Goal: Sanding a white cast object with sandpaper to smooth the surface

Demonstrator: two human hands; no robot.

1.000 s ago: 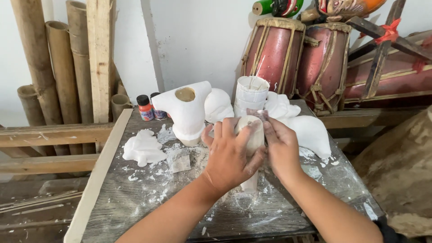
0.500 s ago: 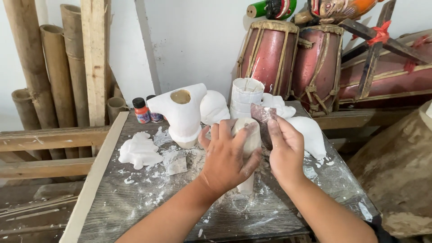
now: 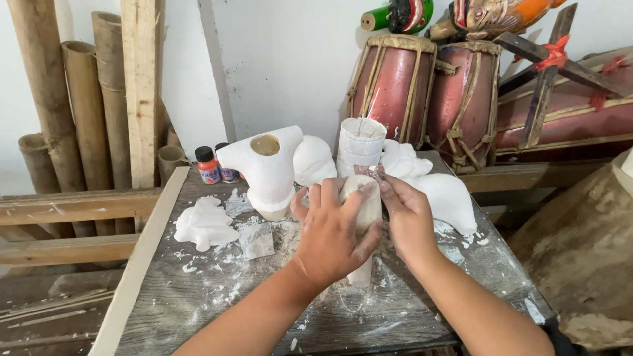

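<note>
My left hand [image 3: 333, 234] wraps around a white plaster figure [image 3: 364, 198] that stands upright on the plastic-covered table [image 3: 198, 303]. Only the figure's rounded top and its lower end under my palm show. My right hand [image 3: 407, 221] presses a small piece of worn sandpaper [image 3: 369, 173] against the figure's upper right side. A white plaster torso mould [image 3: 267, 168] with a round hole on top stands just behind my left hand.
Several white plaster casts [image 3: 206, 224] and chips lie on the table, with a stacked white cup [image 3: 361, 142], two small paint bottles [image 3: 209, 165], red drums [image 3: 395, 86] behind, bamboo poles [image 3: 56, 99] and wooden planks [image 3: 140, 86] at left.
My hands stay on the plaster figure; the right hand with the sandpaper has shifted slightly over its upper side.
</note>
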